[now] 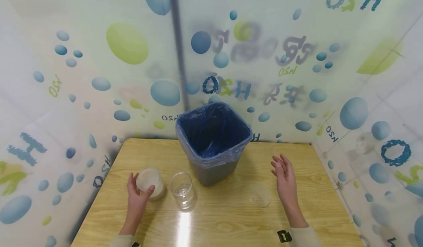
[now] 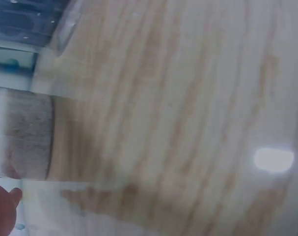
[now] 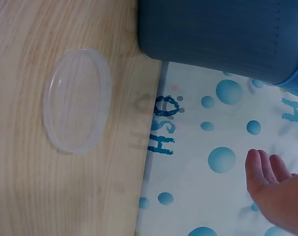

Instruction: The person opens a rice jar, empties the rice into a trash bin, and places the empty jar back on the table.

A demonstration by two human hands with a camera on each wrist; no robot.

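At the left of the table, my left hand grips a round clear container with whitish contents, thumb on one side and fingers on the other. In the left wrist view, the container shows a greyish fill and a fingertip beside it. Just right of it, an empty-looking clear cup stands upright. My right hand hovers at the right, fingers loosely bent and holding nothing. A clear round lid lies flat on the table to its left, also the lid in the right wrist view.
A grey bin lined with a blue bag stands at the table's back middle. The wooden table is enclosed by patterned curtains at the back and sides.
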